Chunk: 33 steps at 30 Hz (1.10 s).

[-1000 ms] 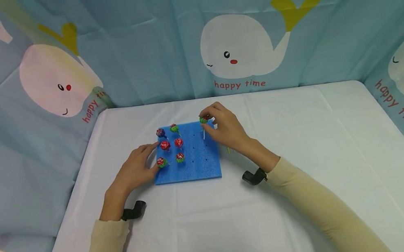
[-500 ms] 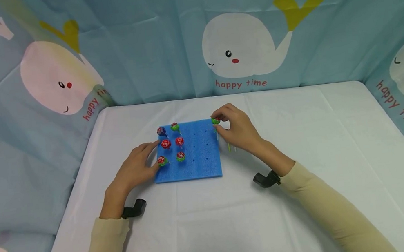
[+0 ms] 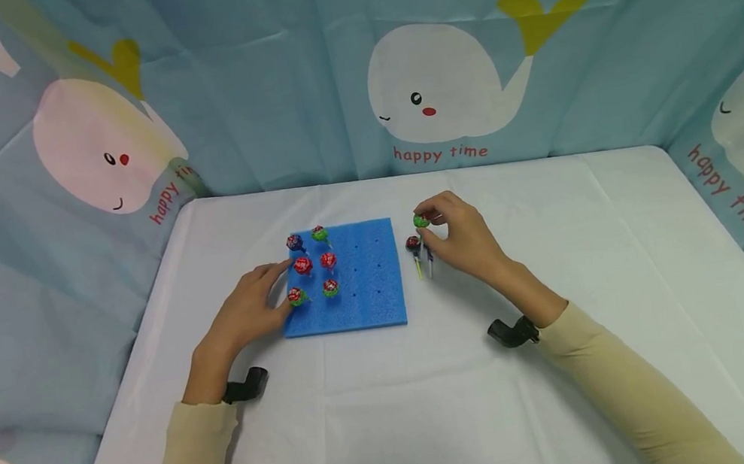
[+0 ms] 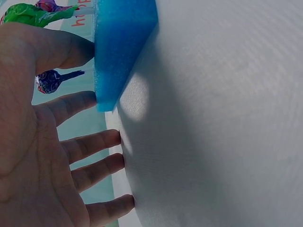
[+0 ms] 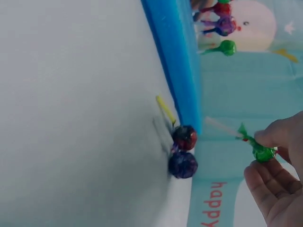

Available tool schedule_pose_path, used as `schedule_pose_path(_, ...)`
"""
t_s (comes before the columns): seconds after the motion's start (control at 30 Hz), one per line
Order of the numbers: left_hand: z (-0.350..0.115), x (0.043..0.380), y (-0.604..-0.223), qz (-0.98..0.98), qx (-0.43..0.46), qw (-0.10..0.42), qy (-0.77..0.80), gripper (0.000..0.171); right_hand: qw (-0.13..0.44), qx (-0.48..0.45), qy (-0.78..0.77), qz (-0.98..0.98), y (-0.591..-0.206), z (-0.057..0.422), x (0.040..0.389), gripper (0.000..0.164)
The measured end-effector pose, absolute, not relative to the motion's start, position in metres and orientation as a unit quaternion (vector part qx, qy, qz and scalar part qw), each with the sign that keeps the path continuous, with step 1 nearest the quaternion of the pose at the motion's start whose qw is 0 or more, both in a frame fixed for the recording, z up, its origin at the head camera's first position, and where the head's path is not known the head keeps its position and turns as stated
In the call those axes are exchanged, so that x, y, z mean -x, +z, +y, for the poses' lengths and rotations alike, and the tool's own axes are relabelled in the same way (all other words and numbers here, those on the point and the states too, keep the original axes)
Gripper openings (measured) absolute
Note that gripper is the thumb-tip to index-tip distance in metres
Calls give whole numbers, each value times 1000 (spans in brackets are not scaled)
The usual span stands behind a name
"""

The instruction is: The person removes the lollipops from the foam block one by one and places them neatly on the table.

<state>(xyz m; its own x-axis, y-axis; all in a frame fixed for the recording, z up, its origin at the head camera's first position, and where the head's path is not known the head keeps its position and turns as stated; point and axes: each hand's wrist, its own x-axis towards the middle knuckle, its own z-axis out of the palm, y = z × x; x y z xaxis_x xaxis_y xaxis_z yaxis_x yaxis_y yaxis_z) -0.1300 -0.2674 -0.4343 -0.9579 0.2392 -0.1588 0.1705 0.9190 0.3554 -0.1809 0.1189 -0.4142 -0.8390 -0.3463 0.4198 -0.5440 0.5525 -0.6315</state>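
A blue foam board (image 3: 373, 309) with small holes lies on the table. Several wrapped lollipops stand in its left two columns, among them a red lollipop (image 3: 303, 266) and a dark blue lollipop (image 4: 49, 81). My left hand (image 3: 244, 313) touches the board's left edge with thumb and index finger, the other fingers spread and straight against the tabletop. Off the board's right side, my right hand (image 3: 466, 239) pinches a green lollipop (image 5: 263, 152) by its head, the white stick free. Below it lie a dark red lollipop (image 5: 184, 137) with a yellow stick and a purple lollipop (image 5: 183, 164).
A white cloth covers the table (image 3: 392, 426). Behind and at the sides hangs a blue whale-print curtain (image 3: 304, 103). The board's right part shows only holes.
The right hand has carried the green lollipop rightward, from over the board's back right area to beyond its right edge. The two lying lollipops have come into fuller view. My left hand stays put.
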Motion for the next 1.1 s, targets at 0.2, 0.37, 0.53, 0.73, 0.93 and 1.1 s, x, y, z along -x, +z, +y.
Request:
schedule_pose_path(0.2, -268, 129, -434, 975, -99, 103, 170, 72, 125, -245, 390, -879, -419, 128, 181, 27)
schedule_pose_path(0.37, -270, 129, -434, 975, -101, 101, 169, 72, 121, -245, 391, -879, -421, 133, 182, 26)
schedule_pose_path(0.53, -270, 130, -434, 975, -102, 99, 170, 72, 105, -237, 389, -884, -424, 139, 183, 26)
schedule_pose_path(0.73, -269, 130, -434, 976, -99, 102, 166, 72, 72, -213, 380, -897, -433, 147, 186, 26)
schedule_pose_path(0.93, -269, 130, -434, 976, -98, 101, 164, 72, 48, -216, 385, -896, -440, 154, 188, 26)
schedule_pose_path(1.1, -268, 130, -436, 975, -102, 101, 169, 72, 30, -204, 387, -899, -445, 157, 191, 26)
